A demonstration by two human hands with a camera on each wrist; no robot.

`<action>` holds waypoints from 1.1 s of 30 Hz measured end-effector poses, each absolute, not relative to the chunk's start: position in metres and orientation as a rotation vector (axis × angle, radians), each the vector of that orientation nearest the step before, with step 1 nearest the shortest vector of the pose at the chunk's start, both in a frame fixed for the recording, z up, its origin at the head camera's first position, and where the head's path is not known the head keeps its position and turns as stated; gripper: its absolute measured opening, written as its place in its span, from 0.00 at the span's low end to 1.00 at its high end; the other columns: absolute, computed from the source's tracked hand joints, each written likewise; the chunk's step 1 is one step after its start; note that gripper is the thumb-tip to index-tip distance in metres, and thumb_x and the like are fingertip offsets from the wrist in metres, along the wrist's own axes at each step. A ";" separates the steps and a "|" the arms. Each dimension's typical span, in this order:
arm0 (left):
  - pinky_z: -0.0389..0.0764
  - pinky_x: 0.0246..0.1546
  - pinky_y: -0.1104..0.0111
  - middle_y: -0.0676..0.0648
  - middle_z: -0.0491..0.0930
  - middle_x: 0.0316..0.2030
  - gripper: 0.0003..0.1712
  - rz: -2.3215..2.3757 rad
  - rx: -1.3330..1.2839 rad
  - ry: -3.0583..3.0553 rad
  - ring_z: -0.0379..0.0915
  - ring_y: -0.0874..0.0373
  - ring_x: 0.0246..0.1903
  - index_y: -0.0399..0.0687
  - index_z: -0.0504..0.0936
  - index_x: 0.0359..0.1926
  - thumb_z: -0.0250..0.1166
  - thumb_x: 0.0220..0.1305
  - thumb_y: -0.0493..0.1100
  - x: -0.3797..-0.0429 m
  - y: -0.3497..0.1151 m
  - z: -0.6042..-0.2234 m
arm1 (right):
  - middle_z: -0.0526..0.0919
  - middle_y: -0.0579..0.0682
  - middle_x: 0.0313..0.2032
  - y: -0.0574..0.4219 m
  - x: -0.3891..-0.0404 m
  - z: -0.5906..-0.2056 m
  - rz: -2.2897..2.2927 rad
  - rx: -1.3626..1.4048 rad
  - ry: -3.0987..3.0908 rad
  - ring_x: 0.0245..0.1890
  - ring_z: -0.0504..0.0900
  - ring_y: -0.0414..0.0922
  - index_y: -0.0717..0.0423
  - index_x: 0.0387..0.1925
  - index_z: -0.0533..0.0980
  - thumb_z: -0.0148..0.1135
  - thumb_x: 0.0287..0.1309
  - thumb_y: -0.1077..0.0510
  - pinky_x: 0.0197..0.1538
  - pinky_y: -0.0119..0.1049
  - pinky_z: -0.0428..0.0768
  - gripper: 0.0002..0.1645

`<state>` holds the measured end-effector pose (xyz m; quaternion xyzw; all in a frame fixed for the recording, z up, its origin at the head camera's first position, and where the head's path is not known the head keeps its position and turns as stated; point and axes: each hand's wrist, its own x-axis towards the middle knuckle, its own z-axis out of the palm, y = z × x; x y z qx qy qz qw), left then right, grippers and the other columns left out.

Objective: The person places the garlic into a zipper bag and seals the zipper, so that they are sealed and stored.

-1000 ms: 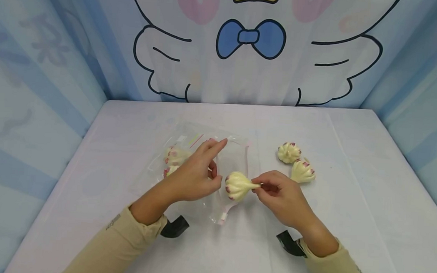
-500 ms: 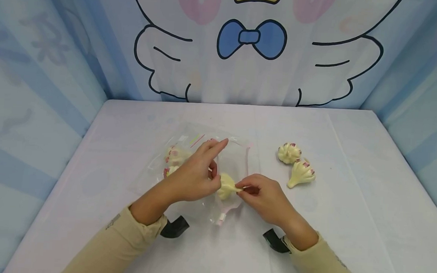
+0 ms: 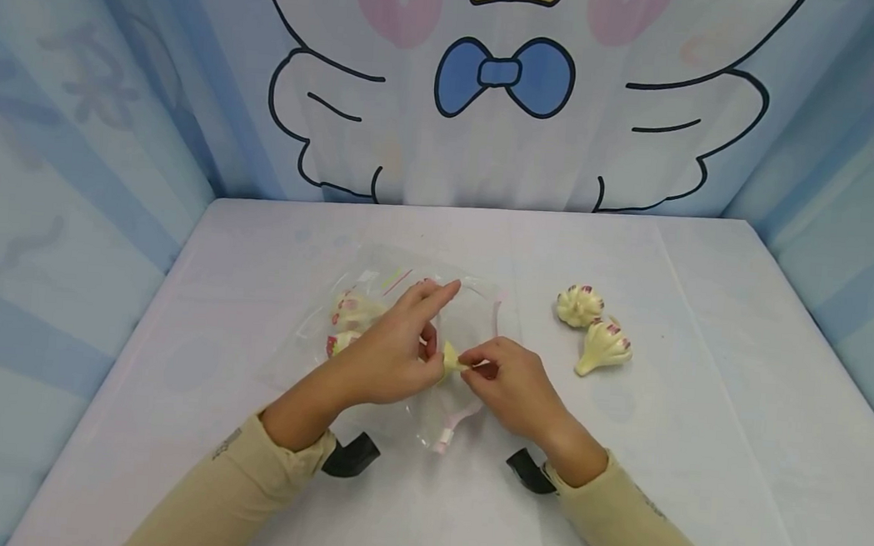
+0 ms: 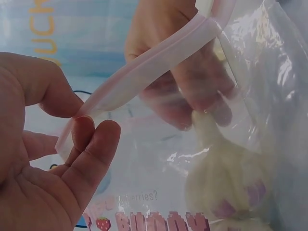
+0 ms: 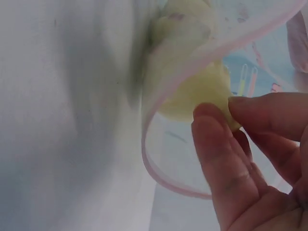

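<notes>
A clear zip bag [image 3: 473,304] with a pink-edged mouth lies on the table, its mouth spread toward the right. My left hand [image 3: 395,350] pinches the pink rim [image 4: 144,62] of the bag between thumb and fingers, lifting it. Through the mouth reaches my right hand [image 3: 516,386], pinching the stem of a pale garlic bulb [image 5: 197,94]. That bulb is inside the bag, partly hidden by my left hand in the head view. More garlic bulbs [image 3: 355,310] lie deeper in the bag, at its left.
Two loose garlic bulbs, one upper [image 3: 579,306] and one lower [image 3: 604,347], lie close together on the white table [image 3: 698,423] to the right. A printed curtain [image 3: 489,159] stands behind the table, with more curtain at both sides.
My right hand has moved left, carrying the garlic bulb from outside the mouth into the bag. My left hand has stayed almost still at the rim.
</notes>
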<state>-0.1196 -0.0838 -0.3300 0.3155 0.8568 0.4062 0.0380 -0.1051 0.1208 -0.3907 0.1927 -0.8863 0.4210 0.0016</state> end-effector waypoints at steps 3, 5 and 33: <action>0.76 0.32 0.71 0.41 0.63 0.58 0.43 1.249 0.975 2.629 0.69 0.60 0.32 0.33 0.58 0.74 0.59 0.56 0.29 -0.120 -0.083 -0.330 | 0.82 0.51 0.38 0.117 -0.105 -0.392 1.276 0.554 -2.765 0.37 0.87 0.46 0.61 0.39 0.83 0.68 0.57 0.68 0.41 0.40 0.85 0.07; 0.76 0.32 0.71 0.42 0.63 0.58 0.43 1.248 0.981 2.628 0.69 0.61 0.31 0.33 0.58 0.74 0.59 0.56 0.29 -0.120 -0.082 -0.331 | 0.82 0.52 0.37 0.115 -0.105 -0.393 1.230 0.531 -2.742 0.36 0.86 0.46 0.61 0.38 0.82 0.68 0.56 0.68 0.40 0.40 0.85 0.06; 0.76 0.31 0.72 0.41 0.63 0.59 0.44 1.241 0.993 2.620 0.69 0.60 0.33 0.33 0.59 0.74 0.57 0.53 0.28 -0.118 -0.078 -0.333 | 0.88 0.55 0.42 0.103 -0.100 -0.399 1.489 0.498 -2.713 0.41 0.88 0.47 0.64 0.47 0.84 0.62 0.62 0.64 0.44 0.42 0.84 0.13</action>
